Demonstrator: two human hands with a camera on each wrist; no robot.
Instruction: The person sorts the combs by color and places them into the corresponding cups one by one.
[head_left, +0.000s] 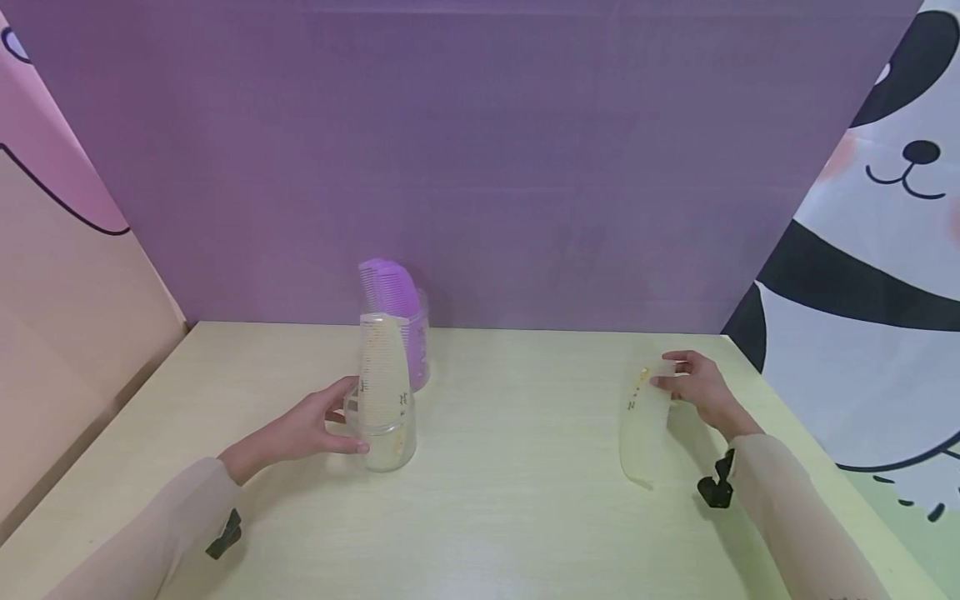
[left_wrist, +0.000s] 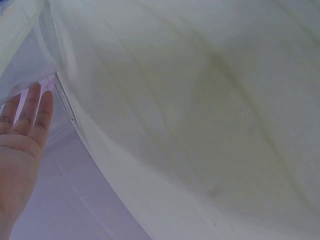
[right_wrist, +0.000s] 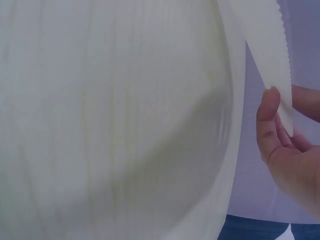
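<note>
A clear cup [head_left: 384, 433] is held by the left hand [head_left: 315, 425]; a pale, curved comb [head_left: 643, 425], toothed in the wrist view, is pinched by the right hand [head_left: 697, 392].

Left grip [head_left: 318, 425] seemingly curled, right grip [head_left: 693, 385] pinching.

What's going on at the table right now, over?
Left hand holds clear cup with pale comb standing inside. Right hand pinches second pale comb. Purple comb cup behind, nothing between.
</note>
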